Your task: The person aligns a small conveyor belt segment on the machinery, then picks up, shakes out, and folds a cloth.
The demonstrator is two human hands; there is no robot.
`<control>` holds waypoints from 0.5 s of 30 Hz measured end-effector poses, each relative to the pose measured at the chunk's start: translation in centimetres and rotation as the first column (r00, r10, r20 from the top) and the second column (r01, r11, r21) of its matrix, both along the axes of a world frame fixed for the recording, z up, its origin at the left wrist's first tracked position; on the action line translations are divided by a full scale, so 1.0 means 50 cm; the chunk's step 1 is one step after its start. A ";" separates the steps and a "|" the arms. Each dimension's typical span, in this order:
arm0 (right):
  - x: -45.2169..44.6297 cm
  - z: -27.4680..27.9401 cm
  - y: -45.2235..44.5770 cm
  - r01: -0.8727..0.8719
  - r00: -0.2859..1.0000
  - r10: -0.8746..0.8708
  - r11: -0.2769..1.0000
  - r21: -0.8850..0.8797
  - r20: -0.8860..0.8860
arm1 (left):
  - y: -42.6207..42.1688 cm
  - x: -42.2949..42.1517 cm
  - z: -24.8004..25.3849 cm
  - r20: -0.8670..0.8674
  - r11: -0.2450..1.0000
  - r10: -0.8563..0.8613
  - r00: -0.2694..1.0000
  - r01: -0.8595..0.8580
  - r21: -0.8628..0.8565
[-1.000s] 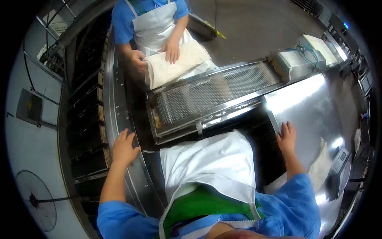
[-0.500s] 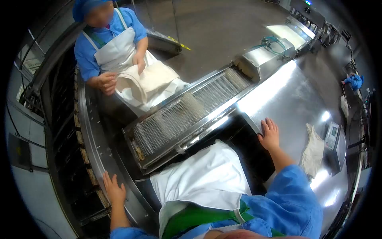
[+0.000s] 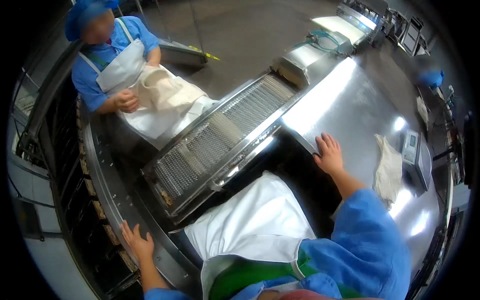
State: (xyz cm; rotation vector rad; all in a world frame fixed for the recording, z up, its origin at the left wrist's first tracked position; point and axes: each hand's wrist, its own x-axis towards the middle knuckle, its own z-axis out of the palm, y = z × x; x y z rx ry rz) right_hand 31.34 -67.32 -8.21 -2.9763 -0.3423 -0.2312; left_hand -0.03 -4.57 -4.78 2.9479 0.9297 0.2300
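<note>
My left hand rests with spread fingers on the curved metal rim at the lower left, holding nothing. On the near edge of the steel table lies my right hand, flat and with nothing in it. Between my hands and farther off, a wire-mesh conveyor belt runs diagonally away from me. Over my lap hangs a white apron.
Across the conveyor a co-worker holds a cream cloth. A beige cloth and a digital scale are on the table at right. Dark slots line the left. Another person stands far right.
The whole view has shifted, so the conveyor, table and co-worker appear farther left and slightly higher. Both my hands keep their places on the rim and table.
</note>
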 end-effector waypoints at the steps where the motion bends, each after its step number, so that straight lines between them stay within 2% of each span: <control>1: -0.005 0.003 0.001 0.012 1.000 -0.012 1.000 -0.003 -0.005 | 0.003 -0.003 -0.002 -0.005 1.000 -0.012 1.000 0.012 -0.003; 6: 0.031 0.034 0.027 0.025 0.996 -0.034 0.995 -0.101 -0.087 | 0.012 0.004 -0.013 0.009 1.000 0.006 1.000 -0.006 -0.002; 7: 0.052 0.005 0.023 -0.014 0.999 0.017 0.995 -0.095 0.033 | 0.012 0.006 -0.014 0.001 1.000 -0.002 1.000 0.002 -0.004; 11: 0.074 0.028 0.075 -0.052 0.997 0.057 0.995 -0.087 0.050 | 0.030 0.016 -0.015 -0.012 0.999 -0.031 0.999 0.031 0.024; 13: 0.081 0.030 0.084 -0.126 0.979 0.079 0.959 -0.252 -0.190 | 0.039 0.019 -0.025 -0.018 0.999 -0.035 0.999 0.036 0.029; 15: 0.090 0.023 0.083 -0.120 0.982 0.080 0.962 -0.246 -0.169 | 0.046 0.019 -0.029 -0.004 1.000 -0.022 1.000 0.022 0.022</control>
